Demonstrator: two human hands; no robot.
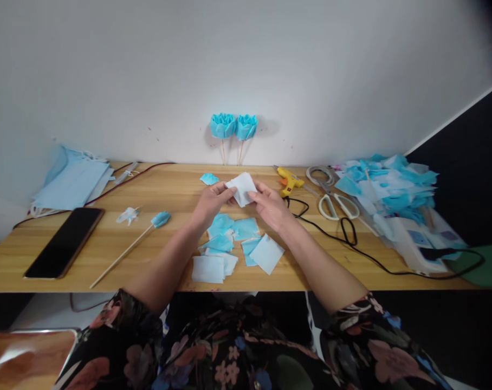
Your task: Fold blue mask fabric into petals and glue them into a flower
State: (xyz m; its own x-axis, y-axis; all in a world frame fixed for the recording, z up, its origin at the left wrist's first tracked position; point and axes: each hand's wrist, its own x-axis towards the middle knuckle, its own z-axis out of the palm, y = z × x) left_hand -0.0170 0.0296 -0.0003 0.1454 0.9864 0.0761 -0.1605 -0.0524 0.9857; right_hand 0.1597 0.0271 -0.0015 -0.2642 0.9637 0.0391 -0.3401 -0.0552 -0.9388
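Note:
Both hands hold one small white square of mask fabric (pixel 243 188) above the wooden table (pixel 156 254). My left hand (pixel 211 204) pinches its left edge and my right hand (pixel 271 207) grips its right side. Just below the hands lie several loose blue and white fabric squares (pixel 233 244). A wooden stick with a small blue bud (pixel 161 219) on its tip lies to the left of them. One more blue scrap (pixel 209 179) rests beyond my left hand.
Two finished blue fabric flowers (pixel 233 126) on sticks lean on the wall. A yellow glue gun (pixel 290 181) with a black cord, scissors (pixel 331 200) and a heap of cut masks (pixel 388 187) lie right. A phone (pixel 65 241) and stacked masks (pixel 71 181) lie left.

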